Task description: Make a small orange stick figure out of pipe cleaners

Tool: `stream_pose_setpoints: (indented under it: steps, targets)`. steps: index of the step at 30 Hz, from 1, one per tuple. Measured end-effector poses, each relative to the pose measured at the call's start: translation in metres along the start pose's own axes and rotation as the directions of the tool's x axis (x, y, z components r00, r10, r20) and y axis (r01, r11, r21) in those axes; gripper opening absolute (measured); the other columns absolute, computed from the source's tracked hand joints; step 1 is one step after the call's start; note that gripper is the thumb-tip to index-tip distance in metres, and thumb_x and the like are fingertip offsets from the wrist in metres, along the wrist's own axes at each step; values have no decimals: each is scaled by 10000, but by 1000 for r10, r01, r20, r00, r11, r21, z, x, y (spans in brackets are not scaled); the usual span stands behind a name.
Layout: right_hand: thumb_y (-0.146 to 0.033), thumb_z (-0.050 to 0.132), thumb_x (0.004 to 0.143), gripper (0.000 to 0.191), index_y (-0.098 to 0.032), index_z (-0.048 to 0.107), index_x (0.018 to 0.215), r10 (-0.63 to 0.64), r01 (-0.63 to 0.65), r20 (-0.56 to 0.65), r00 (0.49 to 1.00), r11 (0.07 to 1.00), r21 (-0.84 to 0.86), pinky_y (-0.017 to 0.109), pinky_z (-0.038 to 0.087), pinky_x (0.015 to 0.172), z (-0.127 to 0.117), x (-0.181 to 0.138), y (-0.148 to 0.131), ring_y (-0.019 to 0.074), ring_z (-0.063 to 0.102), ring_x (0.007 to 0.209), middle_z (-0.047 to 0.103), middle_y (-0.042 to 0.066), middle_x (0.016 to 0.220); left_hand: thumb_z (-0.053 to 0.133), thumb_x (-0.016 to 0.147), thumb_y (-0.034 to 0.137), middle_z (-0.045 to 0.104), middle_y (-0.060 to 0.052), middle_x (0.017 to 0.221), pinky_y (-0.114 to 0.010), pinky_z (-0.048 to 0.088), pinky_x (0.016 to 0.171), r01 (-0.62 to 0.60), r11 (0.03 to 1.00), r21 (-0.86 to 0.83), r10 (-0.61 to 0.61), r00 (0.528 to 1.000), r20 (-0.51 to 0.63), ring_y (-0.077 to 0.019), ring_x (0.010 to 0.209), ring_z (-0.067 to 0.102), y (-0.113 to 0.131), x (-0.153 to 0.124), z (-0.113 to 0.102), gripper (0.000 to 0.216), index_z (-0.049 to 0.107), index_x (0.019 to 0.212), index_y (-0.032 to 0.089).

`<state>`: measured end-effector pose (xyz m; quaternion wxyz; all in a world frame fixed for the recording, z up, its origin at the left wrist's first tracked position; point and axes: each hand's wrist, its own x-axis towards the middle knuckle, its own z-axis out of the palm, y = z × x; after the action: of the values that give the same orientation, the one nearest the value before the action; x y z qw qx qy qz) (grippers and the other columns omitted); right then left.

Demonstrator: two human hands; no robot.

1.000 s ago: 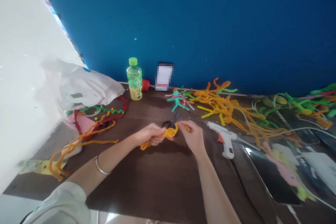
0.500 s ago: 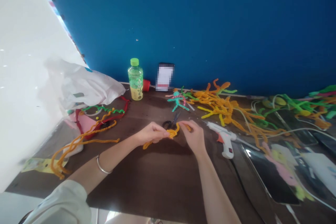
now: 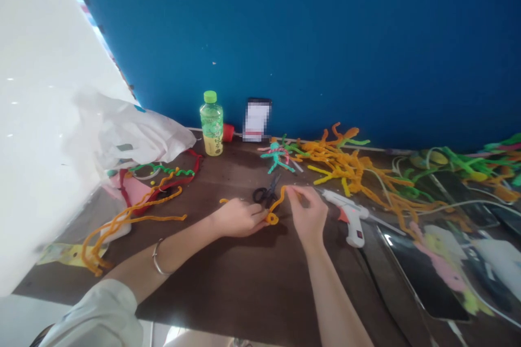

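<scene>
My left hand point(image 3: 237, 217) is closed, pinching the small coiled end of an orange pipe cleaner point(image 3: 273, 211) just above the dark table point(image 3: 244, 276). My right hand point(image 3: 308, 212) is closed too, pinching the free end of that pipe cleaner and holding it up and to the right, so a short length stretches between the hands. A short orange tail sticks out behind my left hand. Black scissors point(image 3: 265, 191) lie on the table just beyond the hands.
A white glue gun point(image 3: 349, 215) lies right of my right hand. A heap of orange and green pipe cleaners point(image 3: 350, 165) spreads at the back right. A green-capped bottle point(image 3: 211, 123) stands by the blue wall. Loose orange strands point(image 3: 122, 222) and a white bag point(image 3: 134, 133) sit left.
The coil has been partly unwound: my right hand drew the free end up and right, and my left hand turned down toward the table with a smaller coil.
</scene>
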<state>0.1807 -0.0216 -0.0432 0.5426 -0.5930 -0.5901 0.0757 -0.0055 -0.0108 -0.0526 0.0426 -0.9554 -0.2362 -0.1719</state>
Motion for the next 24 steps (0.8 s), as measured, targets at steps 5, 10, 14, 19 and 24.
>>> stream_pose_setpoints:
  steps: [5, 10, 14, 19, 24]
  targets:
    - [-272, 580, 767, 112, -190, 652, 738, 3, -5, 39, 999, 999, 49, 301, 474, 699, 3, -5, -13, 163, 598, 698, 657, 29, 729, 288, 901, 244, 548, -60, 755, -231, 398, 475, 11, 996, 94, -21, 994, 103, -138, 616, 571, 1, 1, 4, 293, 532, 1027, 142]
    - [-264, 564, 783, 110, -194, 645, 763, 39, -65, 149, 988, 983, 172, 329, 482, 760, 6, -12, -20, 177, 619, 768, 674, 41, 794, 283, 899, 236, 560, -87, 782, -243, 419, 482, 153, 984, 94, -167, 972, 168, -151, 619, 576, -2, 1, 10, 316, 569, 959, 116]
    - [-245, 542, 801, 102, -199, 631, 787, 34, -108, 251, 968, 951, 291, 339, 491, 778, 5, -14, -24, 182, 628, 815, 678, 52, 840, 267, 904, 274, 582, -92, 778, -245, 418, 480, 338, 938, 75, -343, 937, 72, -153, 595, 585, -6, 1, 13, 369, 531, 1105, 111]
    - [-236, 558, 790, 76, -201, 617, 757, -17, -96, 330, 944, 941, 325, 349, 494, 773, 2, -13, -26, 188, 628, 818, 680, 59, 840, 294, 894, 313, 597, -82, 746, -244, 421, 492, 510, 859, -51, -511, 859, -23, -162, 606, 590, -12, 2, 13, 382, 534, 1118, 119]
    - [-219, 555, 790, 71, -207, 610, 747, -61, -64, 419, 906, 958, 278, 340, 484, 776, 2, -14, -26, 189, 628, 843, 683, 58, 873, 343, 878, 304, 593, -66, 724, -230, 433, 574, 521, 809, -273, -569, 810, -141, -137, 637, 562, -19, 1, 18, 324, 566, 1026, 122]
